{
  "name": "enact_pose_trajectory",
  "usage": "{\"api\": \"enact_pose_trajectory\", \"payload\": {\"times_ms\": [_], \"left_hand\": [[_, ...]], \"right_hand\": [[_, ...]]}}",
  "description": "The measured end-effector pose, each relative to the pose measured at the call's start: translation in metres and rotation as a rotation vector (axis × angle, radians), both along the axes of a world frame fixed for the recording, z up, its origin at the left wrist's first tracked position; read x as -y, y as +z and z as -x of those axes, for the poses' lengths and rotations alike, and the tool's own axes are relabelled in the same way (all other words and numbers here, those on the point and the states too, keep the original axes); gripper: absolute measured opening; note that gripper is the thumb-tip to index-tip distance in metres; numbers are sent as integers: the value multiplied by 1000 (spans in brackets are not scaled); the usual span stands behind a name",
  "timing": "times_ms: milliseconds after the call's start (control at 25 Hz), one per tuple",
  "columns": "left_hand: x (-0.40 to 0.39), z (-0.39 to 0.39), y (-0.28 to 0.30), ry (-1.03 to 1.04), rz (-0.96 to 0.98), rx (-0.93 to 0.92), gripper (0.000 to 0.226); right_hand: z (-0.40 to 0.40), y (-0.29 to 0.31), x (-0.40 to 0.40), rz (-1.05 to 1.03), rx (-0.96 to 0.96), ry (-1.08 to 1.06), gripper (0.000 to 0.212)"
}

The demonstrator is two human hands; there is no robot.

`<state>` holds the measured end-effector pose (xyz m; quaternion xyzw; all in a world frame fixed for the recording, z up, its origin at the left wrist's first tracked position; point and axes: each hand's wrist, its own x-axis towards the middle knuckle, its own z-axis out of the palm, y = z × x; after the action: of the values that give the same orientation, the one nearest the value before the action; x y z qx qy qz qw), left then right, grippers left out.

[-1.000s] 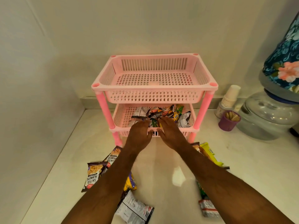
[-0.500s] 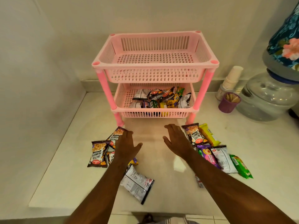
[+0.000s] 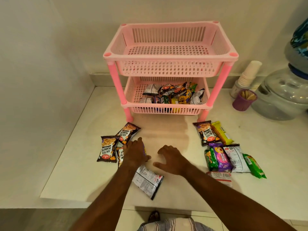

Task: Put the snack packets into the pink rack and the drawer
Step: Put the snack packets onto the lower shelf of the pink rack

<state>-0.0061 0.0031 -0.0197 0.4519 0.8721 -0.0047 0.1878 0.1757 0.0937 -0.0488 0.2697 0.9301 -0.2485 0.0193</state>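
White stone-like countertop [image 3: 86, 164] set in a corner of cream walls. Two-tier pink plastic slotted rack [image 3: 170, 67] stands at the back; lower tier holds mixed packets, upper tier bare. Left hand [image 3: 135, 154] lies palm-down, fingers spread, on dark packets reading "SALTED PEANUTS" [image 3: 107, 148]. Right hand [image 3: 171, 160] hovers beside it, fingers apart, holding nothing. White packet [image 3: 147, 181] lies under the left wrist.

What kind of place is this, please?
Probably a pantry or tea corner in an office or home: a white counter with a water dispenser, stacked paper cups and a pink rack of snack packets.
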Motion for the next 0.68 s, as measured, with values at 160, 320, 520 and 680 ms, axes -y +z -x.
{"api": "enact_pose_trajectory", "payload": {"times_ms": [160,320,520,680], "left_hand": [[-3,-1,-6,-61,-2,-49,91],[-5,3,-10,-150,-82,-18,81],[2,2,-13,-95,-299,267,74],[-4,5,-3,45,-483,515,69]], "right_hand": [[5,-14,24,-6,94,97,80],[17,-12,30,-69,187,182,73],[16,-9,23,157,262,152,48],[6,0,8,496,178,17,32]]}}
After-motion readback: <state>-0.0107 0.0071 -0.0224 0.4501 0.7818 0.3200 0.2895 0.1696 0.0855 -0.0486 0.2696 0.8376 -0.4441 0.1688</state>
